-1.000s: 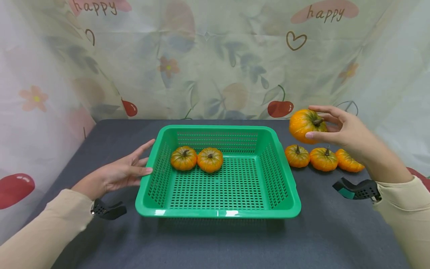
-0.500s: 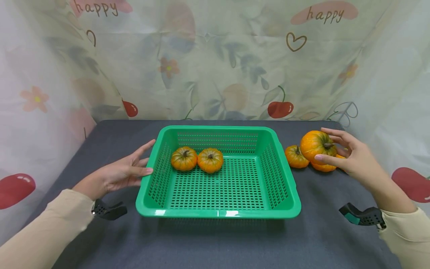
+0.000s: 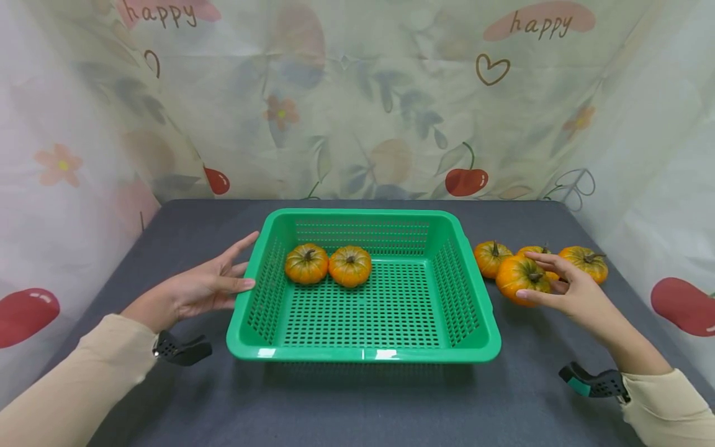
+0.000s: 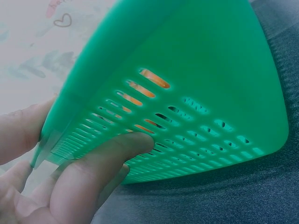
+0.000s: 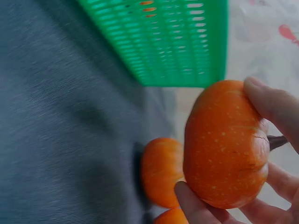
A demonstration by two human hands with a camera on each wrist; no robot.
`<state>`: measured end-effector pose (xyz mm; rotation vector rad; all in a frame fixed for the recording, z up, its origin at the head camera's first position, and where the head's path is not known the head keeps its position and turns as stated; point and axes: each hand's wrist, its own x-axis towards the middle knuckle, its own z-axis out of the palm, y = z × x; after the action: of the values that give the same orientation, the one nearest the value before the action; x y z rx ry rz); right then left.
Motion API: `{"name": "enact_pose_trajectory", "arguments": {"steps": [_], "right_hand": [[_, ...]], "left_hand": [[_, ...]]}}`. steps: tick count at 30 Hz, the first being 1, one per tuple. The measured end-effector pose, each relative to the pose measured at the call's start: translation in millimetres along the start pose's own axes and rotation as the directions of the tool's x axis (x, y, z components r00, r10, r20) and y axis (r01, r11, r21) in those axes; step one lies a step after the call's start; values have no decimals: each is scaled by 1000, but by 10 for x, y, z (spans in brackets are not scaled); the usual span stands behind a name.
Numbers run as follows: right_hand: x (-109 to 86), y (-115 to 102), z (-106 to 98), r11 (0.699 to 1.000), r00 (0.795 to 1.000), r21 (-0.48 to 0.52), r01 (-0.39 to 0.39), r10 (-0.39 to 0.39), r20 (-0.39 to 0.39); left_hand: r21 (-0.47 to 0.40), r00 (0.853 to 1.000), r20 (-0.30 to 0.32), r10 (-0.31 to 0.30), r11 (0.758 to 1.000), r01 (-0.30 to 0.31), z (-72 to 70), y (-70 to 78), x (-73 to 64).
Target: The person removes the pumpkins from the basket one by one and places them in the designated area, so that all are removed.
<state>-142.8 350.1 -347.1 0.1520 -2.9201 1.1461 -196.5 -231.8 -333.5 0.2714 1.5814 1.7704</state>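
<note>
My right hand (image 3: pixel 566 288) pinches a small orange pumpkin (image 3: pixel 516 280) between thumb and fingers, low over the table in front of a row of like pumpkins. In the right wrist view this pumpkin (image 5: pixel 224 149) has its stem toward the palm. Behind it, one row pumpkin (image 3: pixel 535 249) is partly hidden; others, a left pumpkin (image 3: pixel 490 257) and a right pumpkin (image 3: pixel 585 263), flank it. My left hand (image 3: pixel 206 282) rests against the left side of a green plastic basket (image 3: pixel 363 355), fingers extended at its rim and slotted wall (image 4: pixel 196 56). Two pumpkins (image 3: pixel 350 266) sit side by side inside.
A dark grey cloth covers the table (image 3: pixel 363 410). Behind it and at both sides hangs a printed curtain (image 3: pixel 357 124). The basket's right rim (image 3: pixel 475 279) stands close to the leftmost pumpkin of the row.
My right hand has brought its pumpkin down from above the row to just in front of it, first shifting right. The rightmost row pumpkin shows more fully. My left hand stays at the basket.
</note>
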Motion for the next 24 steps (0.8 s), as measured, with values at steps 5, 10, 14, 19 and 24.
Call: {"name": "enact_pose_trajectory", "arguments": {"steps": [5,10,14,19,24], "right_hand": [[5,105,77,1000,998,-22,-5,6,62],[5,173,111,1000,996,-29,-2,5,86],[4,208,135,999,994,-29,-13,16,108],[10,237,168,1000,991,-14,-5,6,130],[26,257,193,1000,990,-2,-3,4,139]], "left_hand": [[1,1000,-7,-1,1000,1,1,2,3],[-3,1000,-11,-3,1000,3,10,1,2],[-8,1000,-12,-2,1000,2,12,3,-1],[-10,1000,-7,-1,1000,1,10,4,-3],[-12,1000,-2,0,1000,0,12,1,-5]]}}
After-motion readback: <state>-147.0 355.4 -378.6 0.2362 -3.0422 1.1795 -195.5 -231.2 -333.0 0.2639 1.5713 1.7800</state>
